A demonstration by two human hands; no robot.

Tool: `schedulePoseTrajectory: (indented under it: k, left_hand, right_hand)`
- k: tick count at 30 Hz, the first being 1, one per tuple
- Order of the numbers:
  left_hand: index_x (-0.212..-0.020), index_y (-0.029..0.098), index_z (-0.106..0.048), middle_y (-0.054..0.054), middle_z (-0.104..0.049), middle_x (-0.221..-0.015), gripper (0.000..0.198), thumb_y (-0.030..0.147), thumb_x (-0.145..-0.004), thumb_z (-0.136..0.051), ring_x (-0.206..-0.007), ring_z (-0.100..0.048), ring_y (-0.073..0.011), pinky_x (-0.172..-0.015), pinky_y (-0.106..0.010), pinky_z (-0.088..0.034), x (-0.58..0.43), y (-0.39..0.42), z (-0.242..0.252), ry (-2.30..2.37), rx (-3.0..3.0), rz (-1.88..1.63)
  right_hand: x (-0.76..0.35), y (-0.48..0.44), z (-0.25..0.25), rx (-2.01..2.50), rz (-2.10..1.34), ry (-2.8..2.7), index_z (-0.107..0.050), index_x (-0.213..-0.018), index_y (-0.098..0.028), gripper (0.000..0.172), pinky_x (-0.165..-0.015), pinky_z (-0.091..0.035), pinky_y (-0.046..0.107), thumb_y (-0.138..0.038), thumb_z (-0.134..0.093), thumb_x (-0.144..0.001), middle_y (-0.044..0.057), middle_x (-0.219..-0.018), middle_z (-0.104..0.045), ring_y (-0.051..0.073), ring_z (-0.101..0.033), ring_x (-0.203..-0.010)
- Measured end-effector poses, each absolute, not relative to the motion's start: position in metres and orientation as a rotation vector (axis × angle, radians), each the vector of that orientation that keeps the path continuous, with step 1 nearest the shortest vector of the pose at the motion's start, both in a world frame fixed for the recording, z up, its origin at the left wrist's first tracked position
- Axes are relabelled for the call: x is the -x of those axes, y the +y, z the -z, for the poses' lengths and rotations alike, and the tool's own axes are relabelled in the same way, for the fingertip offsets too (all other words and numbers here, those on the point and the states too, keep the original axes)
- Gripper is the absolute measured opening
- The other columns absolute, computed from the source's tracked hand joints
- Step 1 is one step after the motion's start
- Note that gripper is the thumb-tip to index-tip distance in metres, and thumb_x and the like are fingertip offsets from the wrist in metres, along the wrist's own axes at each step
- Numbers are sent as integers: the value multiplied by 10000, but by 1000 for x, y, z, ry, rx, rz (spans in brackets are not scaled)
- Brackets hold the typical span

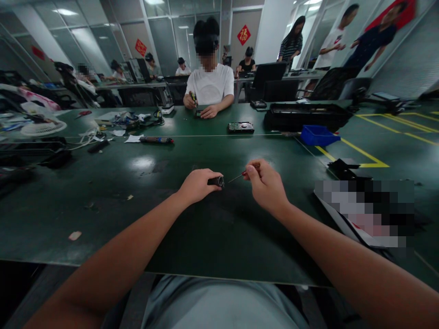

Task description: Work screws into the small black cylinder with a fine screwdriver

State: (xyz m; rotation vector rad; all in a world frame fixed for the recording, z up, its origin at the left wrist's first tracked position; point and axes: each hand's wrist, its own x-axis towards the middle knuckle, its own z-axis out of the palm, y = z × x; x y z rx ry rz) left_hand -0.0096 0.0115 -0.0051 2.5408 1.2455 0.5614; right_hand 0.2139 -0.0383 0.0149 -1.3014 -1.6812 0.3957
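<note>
My left hand [198,186] is closed around a small black cylindrical part [216,181]. Its round, hollow-looking end faces right. In my right hand [265,183] is a screwdriver [236,177] with a reddish handle, gripped between thumb and fingers. The thin shaft points left, and its tip lies a short way from the open end of the black part, apart from it. Both hands are over the dark green table [219,237]. My fingers hide much of the black part and most of the screwdriver handle.
Across the table a person in a white shirt [211,84] works with a tool. A circuit-board device [240,127], a blue bin [318,135] and a long black casing [307,116] lie beyond my hands. Cables [137,119] and a dark cylindrical tool [157,140] are at the left.
</note>
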Motion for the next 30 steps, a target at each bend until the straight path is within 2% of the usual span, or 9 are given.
schedulePoseTrajectory:
  k: [5,9,12,15,18,21,26,30]
  left_hand:
    - [-1137,246,-697,-43,-703,-1154,321,278,-820,-735,-1073,-640,-240,-986,-407,-480,10,11,2,1263,-2373,-716]
    - [-1304,244,-585,-63,-668,-1225,446,306,-871,-674,-1090,-632,-240,-968,-400,-492,9,9,0,1299,-2179,-883]
    - [-1349,241,-510,-74,-636,-1240,415,324,-944,-548,-1086,-618,-227,-952,-394,-487,8,7,-2,1280,-2095,-899]
    - [-1285,217,-507,-73,-650,-1111,354,376,-970,-484,-960,-629,-213,-836,-364,-507,5,3,-5,1284,-2046,-850]
    - [-1175,203,-549,-56,-658,-976,364,483,-944,-527,-832,-625,-206,-728,-343,-495,0,-3,-8,1309,-2095,-777]
    - [-1095,202,-590,-52,-669,-933,356,512,-921,-568,-798,-627,-210,-694,-346,-485,-5,-7,-10,1320,-2197,-716]
    - [-1060,201,-635,-66,-685,-1047,224,375,-938,-564,-945,-638,-234,-824,-379,-504,-7,-7,-8,1281,-2354,-666]
    - [-1148,228,-652,-61,-673,-1135,265,324,-958,-494,-1031,-627,-246,-868,-391,-498,-5,-5,-3,1244,-2511,-511]
  right_hand:
    - [-213,-38,-17,1351,-407,-1685,-569,-912,-230,195,-667,-453,350,-368,-444,-971,40,-759,-688,212,-659,-721]
    - [-212,-39,-20,1383,-358,-1688,-586,-911,-230,221,-637,-419,337,-392,-450,-974,33,-745,-671,201,-622,-679]
    - [-212,-39,-20,1371,-309,-1685,-582,-919,-232,210,-652,-415,339,-382,-449,-980,37,-770,-673,202,-620,-695]
    - [-213,-39,-20,1365,-249,-1685,-577,-919,-236,191,-658,-411,340,-366,-451,-979,37,-779,-672,203,-616,-699]
    - [-216,-37,-19,1388,-203,-1706,-580,-920,-234,193,-632,-397,335,-364,-450,-978,39,-770,-669,204,-607,-674]
    - [-218,-34,-17,1437,-176,-1749,-580,-917,-232,201,-616,-385,339,-364,-442,-979,51,-776,-681,219,-610,-672]
    - [-219,-34,-16,1486,-199,-1823,-574,-912,-227,202,-615,-390,346,-357,-438,-984,53,-772,-689,231,-621,-676]
    - [-215,-36,-17,1415,-334,-1833,-580,-921,-226,193,-644,-423,347,-345,-441,-985,49,-780,-695,225,-642,-706]
